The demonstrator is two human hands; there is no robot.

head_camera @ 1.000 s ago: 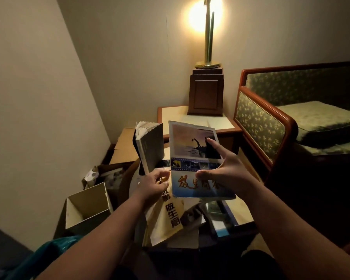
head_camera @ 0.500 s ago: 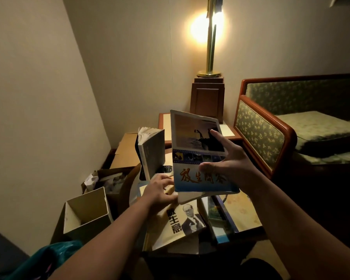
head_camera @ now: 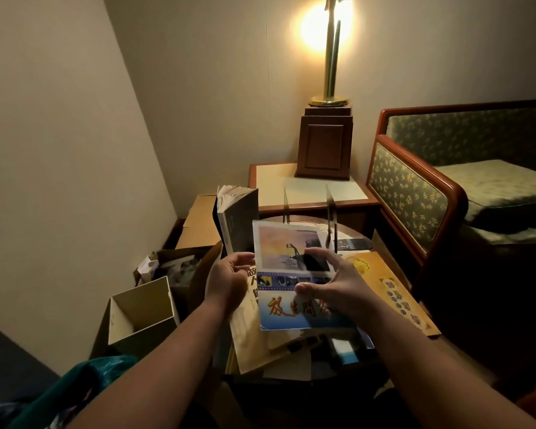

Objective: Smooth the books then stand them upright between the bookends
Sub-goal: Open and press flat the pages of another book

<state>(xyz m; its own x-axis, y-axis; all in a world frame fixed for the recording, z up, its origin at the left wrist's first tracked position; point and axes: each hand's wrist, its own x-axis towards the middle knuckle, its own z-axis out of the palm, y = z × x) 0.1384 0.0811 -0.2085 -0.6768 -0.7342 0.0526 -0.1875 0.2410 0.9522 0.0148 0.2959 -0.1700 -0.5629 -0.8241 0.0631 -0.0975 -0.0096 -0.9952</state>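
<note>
A blue book with a sunset picture on its cover lies tilted over a pile of books. My right hand holds it at its right side, thumb and fingertips on the cover. At the book's left edge my left hand grips it with curled fingers. Behind my left hand a grey book stands upright. Two thin bookends stand beyond the blue book with a gap between them. Beneath the blue book lies a pale yellow book, and an orange-yellow book lies flat to the right.
A side table behind carries a brass lamp on a wooden block. A green upholstered sofa stands at the right. On the left are an open white box and cardboard boxes along the wall.
The blue book has come down from upright in the air to lie flatter over the pile. My left hand moved from under its corner to its left edge.
</note>
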